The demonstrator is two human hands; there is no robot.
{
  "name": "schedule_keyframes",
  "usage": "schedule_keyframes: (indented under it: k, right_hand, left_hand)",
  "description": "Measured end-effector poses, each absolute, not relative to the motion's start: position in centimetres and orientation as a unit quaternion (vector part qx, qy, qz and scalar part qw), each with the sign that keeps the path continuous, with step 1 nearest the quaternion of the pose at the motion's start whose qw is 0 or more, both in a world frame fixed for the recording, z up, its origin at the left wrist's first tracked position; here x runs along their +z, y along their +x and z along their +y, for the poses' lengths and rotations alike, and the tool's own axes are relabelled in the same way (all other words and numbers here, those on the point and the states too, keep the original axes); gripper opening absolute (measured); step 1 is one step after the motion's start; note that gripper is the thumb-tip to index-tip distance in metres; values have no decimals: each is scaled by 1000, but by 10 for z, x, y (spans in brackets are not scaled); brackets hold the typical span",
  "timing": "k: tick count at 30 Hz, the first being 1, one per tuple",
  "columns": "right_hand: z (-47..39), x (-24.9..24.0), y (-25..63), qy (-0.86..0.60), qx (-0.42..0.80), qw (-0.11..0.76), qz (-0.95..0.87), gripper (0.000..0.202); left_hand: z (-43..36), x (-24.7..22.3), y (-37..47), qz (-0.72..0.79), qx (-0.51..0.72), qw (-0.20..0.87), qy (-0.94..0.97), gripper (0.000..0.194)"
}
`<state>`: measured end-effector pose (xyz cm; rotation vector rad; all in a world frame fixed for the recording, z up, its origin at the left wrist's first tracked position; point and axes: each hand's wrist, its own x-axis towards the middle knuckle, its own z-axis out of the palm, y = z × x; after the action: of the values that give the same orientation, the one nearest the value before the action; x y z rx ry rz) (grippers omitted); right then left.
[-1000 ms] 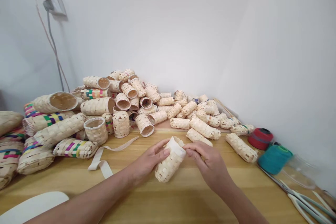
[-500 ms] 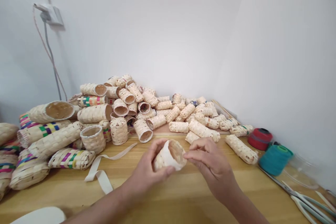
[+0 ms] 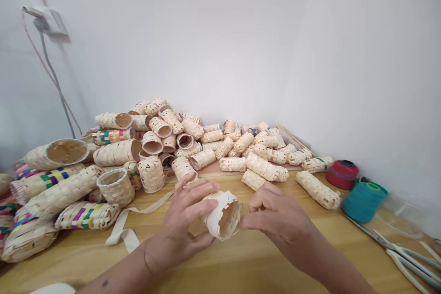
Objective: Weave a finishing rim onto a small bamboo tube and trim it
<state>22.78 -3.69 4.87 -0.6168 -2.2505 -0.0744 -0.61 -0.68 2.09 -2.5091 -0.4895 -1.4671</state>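
Observation:
My left hand (image 3: 182,218) grips a small woven bamboo basket (image 3: 216,221) from its left side, thumb below and fingers over the top. A white band wraps the basket near its mouth, which faces right and a little toward me. Some strip ends stick up unevenly at the rim. Close to the mouth, my right hand (image 3: 277,216) is closed with thumb and forefinger pinched together. Whatever is in that pinch is too small to make out. On the table left of my left hand lies a loose white ribbon (image 3: 121,226).
Many woven baskets (image 3: 113,151) are heaped at the left and back against the wall. At right stand a red thread spool (image 3: 342,174) and a teal thread spool (image 3: 365,201), with scissors (image 3: 399,250) in front. A white object (image 3: 53,288) shows at the bottom left edge.
My left hand's fingers have shifted over the basket's top, and the basket has turned so its mouth faces more to the right. My right hand stays pinched by the rim. The view has shifted slightly right.

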Motion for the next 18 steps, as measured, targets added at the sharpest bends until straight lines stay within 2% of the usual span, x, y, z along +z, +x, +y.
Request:
schedule_keyframes:
  k: [9, 18]
  right_hand:
    - [-34, 43, 227, -234, -20, 387, -892, 33]
    - [-36, 44, 225, -248, 11, 364, -898, 28]
  left_hand:
    - [-6, 18, -6, -159, -479, 88, -859, 50]
    - [-5, 15, -6, -170, -467, 74, -865, 53]
